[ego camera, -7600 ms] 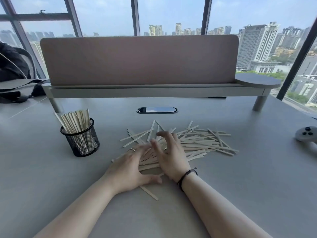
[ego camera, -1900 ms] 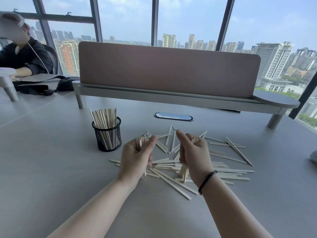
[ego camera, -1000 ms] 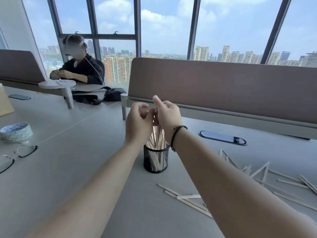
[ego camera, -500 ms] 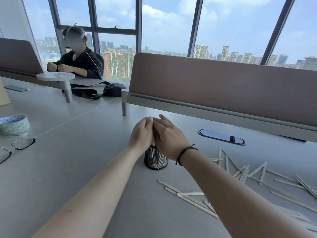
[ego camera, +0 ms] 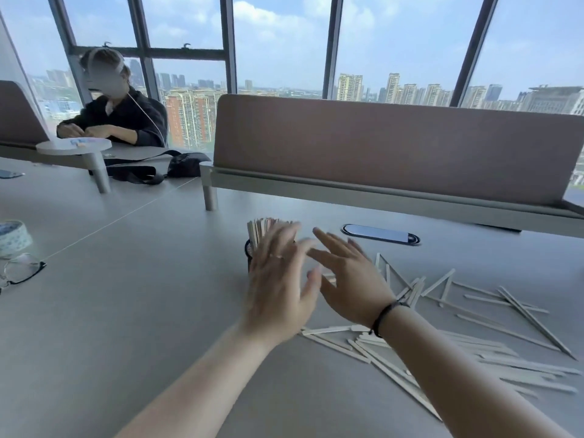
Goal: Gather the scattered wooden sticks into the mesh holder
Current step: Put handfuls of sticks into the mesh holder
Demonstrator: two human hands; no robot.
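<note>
The black mesh holder stands mid-table, mostly hidden behind my left hand, with a bundle of wooden sticks standing upright in it. My left hand is open and motion-blurred just in front of the holder, holding nothing. My right hand, with a black band at the wrist, is open beside it to the right, fingers spread. Many loose wooden sticks lie scattered flat on the grey table to the right of my hands.
A brown divider panel on a raised shelf runs along the table's far side, with a cable port in front. Glasses and a tape roll lie at the left edge. Another person sits far left.
Both hands pressed together on top of the sticks in the holder, then opened and drew back toward me. The sticks they carried now stand in the holder.
</note>
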